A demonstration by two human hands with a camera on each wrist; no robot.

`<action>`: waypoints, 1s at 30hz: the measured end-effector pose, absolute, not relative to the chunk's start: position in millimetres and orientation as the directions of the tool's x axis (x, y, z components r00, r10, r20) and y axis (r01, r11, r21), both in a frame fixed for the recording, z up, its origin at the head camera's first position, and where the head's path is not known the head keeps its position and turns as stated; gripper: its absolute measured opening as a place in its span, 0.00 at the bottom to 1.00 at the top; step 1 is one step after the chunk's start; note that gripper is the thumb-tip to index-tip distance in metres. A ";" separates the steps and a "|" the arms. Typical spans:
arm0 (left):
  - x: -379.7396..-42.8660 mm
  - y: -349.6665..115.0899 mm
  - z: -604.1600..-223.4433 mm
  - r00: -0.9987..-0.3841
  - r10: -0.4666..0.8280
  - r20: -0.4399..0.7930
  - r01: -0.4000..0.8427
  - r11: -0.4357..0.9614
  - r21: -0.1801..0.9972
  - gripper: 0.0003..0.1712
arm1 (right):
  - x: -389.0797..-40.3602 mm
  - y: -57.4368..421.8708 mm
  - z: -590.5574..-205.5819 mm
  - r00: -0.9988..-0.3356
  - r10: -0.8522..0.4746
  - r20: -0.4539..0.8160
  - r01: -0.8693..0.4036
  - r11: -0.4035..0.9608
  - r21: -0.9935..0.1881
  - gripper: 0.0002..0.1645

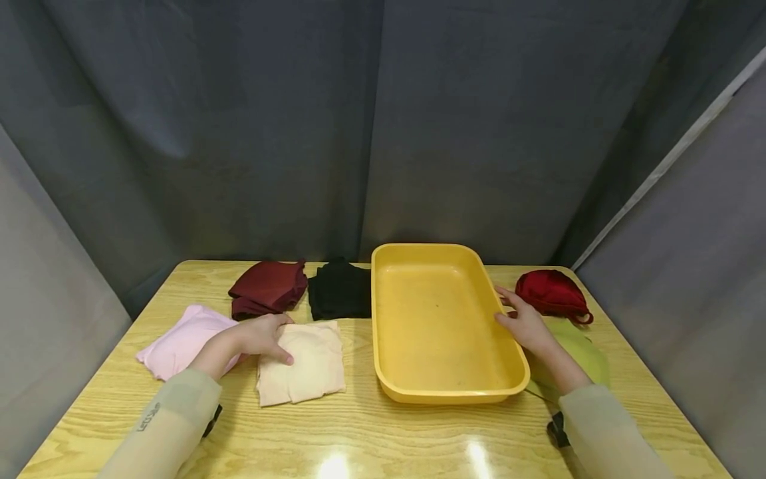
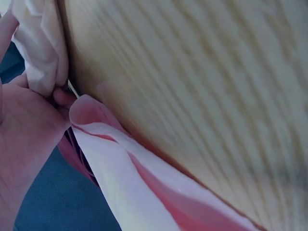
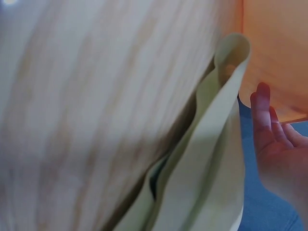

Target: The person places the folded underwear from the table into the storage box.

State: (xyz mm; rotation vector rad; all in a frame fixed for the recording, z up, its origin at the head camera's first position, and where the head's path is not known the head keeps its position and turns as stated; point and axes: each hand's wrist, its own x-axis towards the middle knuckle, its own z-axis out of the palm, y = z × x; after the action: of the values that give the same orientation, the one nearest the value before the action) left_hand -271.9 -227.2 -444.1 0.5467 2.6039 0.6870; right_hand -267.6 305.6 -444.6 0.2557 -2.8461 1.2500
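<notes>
In the head view my left hand [image 1: 260, 336] pinches the left edge of a folded cream cloth [image 1: 311, 366], thumb on top. The left wrist view shows the cloth [image 2: 45, 48] between my thumb and fingers, beside a pink folded cloth [image 2: 110, 168]. To the right, my right hand [image 1: 526, 322] is at the right side of a yellow plastic tub [image 1: 439, 397], fingers extended toward its wall. In the right wrist view those fingers appear loosely straight beside the tub [image 3: 276, 57]. A green cloth [image 1: 577, 352] lies beneath the right forearm.
A maroon cloth [image 1: 269, 289] and a black cloth [image 1: 340, 291] lie along the table's back, left of the tub. The pink cloth [image 1: 185, 339] is at the left. A shiny red cloth bundle [image 1: 553, 293] sits at the back right. Grey curtains [image 1: 287, 133] surround the wooden table [image 1: 395, 446].
</notes>
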 end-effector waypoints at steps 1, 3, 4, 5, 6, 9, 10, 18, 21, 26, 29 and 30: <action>-271.9 -227.3 -443.9 -0.847 0.459 -0.270 0.269 0.807 0.526 0.49 | -267.7 305.4 -444.6 -0.987 -0.138 0.084 -0.155 0.667 -0.729 0.36; -271.6 -227.5 -443.1 -0.844 0.461 -0.276 0.275 0.812 0.515 0.50 | -268.0 304.8 -444.5 -0.988 -0.133 0.079 -0.148 0.669 -0.729 0.36; -271.4 -227.6 -442.9 -0.843 0.461 -0.279 0.274 0.812 0.515 0.51 | -268.1 304.6 -444.4 -0.988 -0.130 0.078 -0.145 0.669 -0.729 0.36; -271.0 -227.5 -442.4 -0.844 0.458 -0.279 0.270 0.813 0.517 0.51 | -268.1 304.4 -444.3 -0.989 -0.127 0.077 -0.143 0.671 -0.728 0.36; -270.8 -227.7 -442.2 -0.846 0.455 -0.278 0.266 0.812 0.519 0.51 | -268.0 304.3 -444.1 -0.989 -0.126 0.076 -0.142 0.672 -0.727 0.36; -269.6 -228.1 -440.7 -0.855 0.454 -0.252 0.265 0.799 0.540 0.49 | -267.8 304.1 -443.8 -0.989 -0.125 0.075 -0.140 0.671 -0.728 0.36; -269.1 -228.2 -440.2 -0.856 0.458 -0.240 0.267 0.789 0.553 0.47 | -267.7 304.1 -443.8 -0.989 -0.126 0.074 -0.140 0.670 -0.729 0.36; -263.4 -236.4 -437.5 -0.844 0.498 -0.199 0.222 0.662 0.716 0.42 | -266.7 303.1 -442.2 -0.990 -0.120 0.073 -0.135 0.686 -0.715 0.36; -261.7 -240.8 -436.1 -0.827 0.533 -0.177 0.208 0.583 0.785 0.44 | -265.5 301.9 -440.8 -0.990 -0.116 0.077 -0.136 0.693 -0.708 0.36; -258.8 -245.7 -433.7 -0.796 0.587 -0.149 0.188 0.473 0.861 0.36 | -264.8 300.6 -440.3 -0.991 -0.108 0.077 -0.131 0.702 -0.700 0.36; -255.2 -246.2 -432.3 -0.798 0.583 -0.151 0.171 0.460 0.871 0.30 | -265.2 300.2 -441.2 -0.992 -0.106 0.071 -0.125 0.701 -0.702 0.36; -253.8 -246.0 -431.6 -0.800 0.582 -0.148 0.171 0.456 0.873 0.28 | -265.4 300.0 -441.5 -0.992 -0.105 0.069 -0.123 0.699 -0.704 0.36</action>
State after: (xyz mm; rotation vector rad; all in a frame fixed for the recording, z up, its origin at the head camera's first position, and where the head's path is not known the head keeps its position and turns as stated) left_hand -253.8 -246.0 -431.6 0.6315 2.2817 1.2972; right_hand -265.4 300.0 -441.5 0.1924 -2.8736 1.1941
